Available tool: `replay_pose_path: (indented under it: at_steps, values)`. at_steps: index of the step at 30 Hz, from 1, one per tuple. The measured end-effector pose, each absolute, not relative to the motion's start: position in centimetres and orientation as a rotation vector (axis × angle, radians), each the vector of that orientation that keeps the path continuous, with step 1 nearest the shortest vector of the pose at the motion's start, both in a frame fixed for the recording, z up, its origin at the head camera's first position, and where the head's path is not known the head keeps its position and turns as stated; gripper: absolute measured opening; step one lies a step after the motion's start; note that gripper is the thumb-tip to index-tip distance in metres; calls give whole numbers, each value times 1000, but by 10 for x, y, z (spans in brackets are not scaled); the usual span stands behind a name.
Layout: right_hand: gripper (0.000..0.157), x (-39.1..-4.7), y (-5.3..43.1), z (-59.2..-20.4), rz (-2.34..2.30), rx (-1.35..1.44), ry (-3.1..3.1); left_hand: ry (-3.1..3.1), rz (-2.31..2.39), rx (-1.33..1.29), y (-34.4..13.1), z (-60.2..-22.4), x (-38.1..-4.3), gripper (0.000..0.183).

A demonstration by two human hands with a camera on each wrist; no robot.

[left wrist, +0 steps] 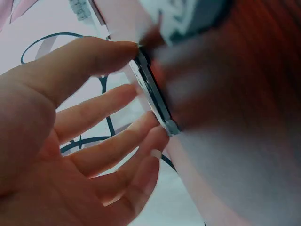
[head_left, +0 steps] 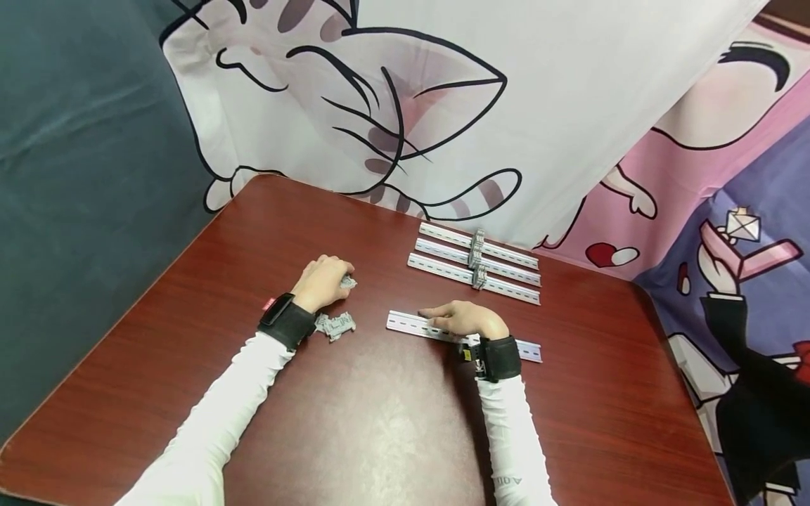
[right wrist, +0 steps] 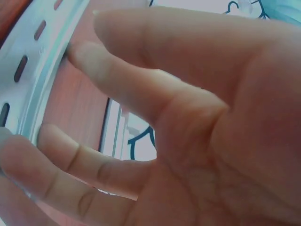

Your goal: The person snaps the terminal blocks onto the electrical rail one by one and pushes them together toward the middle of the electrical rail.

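My left hand (head_left: pixel 324 281) is left of centre over the table and pinches a thin grey DIN-rail terminal block (head_left: pixel 347 282). In the left wrist view that block (left wrist: pixel 155 94) is edge-on between thumb and fingertips. Close below the hand lie more grey terminal blocks (head_left: pixel 337 325). My right hand (head_left: pixel 465 320) rests over a slotted metal DIN rail (head_left: pixel 405 322), partly hiding its middle. In the right wrist view, loosely bent fingers touch the rail (right wrist: pixel 28 61), and the thumb stays apart from it.
Farther back lie three parallel DIN rails (head_left: pixel 436 266), each bearing grey terminal blocks (head_left: pixel 479 277) near its middle. The brown table (head_left: pixel 354 429) meets a cartoon-printed curtain (head_left: pixel 557 84) at its far edge. A dark green cloth (head_left: pixel 76 176) hangs at left.
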State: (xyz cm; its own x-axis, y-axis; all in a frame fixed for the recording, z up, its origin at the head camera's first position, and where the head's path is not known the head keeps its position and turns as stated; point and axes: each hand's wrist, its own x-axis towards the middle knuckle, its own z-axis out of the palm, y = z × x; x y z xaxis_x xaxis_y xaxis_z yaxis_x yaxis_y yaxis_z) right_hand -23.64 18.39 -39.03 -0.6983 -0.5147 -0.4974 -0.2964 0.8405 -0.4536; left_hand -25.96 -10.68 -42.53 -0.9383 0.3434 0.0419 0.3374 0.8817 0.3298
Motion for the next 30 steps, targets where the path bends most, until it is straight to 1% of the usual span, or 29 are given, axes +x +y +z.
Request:
replay_pose_path:
  at_steps: [3,6,9,11,14,18,20,23,26,30]
  values:
    - [39,-234,185,-390,-418,-607,2453,3009,594,588,-106,-428,-259,56]
    - [36,-232,178,-390,-476,-631,2524,2972,714,636,-103,-427,-255,69]
    - [34,-232,166,-394,-619,-647,2607,2899,861,736,-94,-423,-250,77]
    - [35,-233,157,-397,-761,-613,2630,2836,946,843,-85,-419,-246,79]
    - [34,-233,146,-400,-989,-513,2624,2750,1008,985,-70,-414,-241,79]
    - [21,-231,138,-399,-1172,-420,2604,2705,990,1111,-58,-411,-234,75]
    - [21,-229,137,-399,-1184,-396,2594,2702,959,1145,-54,-413,-231,71]
    - [25,-228,138,-402,-1135,-398,2586,2694,940,1180,-53,-417,-226,66]
    - [25,-229,138,-406,-1057,-418,2595,2688,930,1212,-53,-420,-224,65]
    - [22,-230,136,-409,-988,-414,2619,2710,891,1221,-54,-422,-223,66]
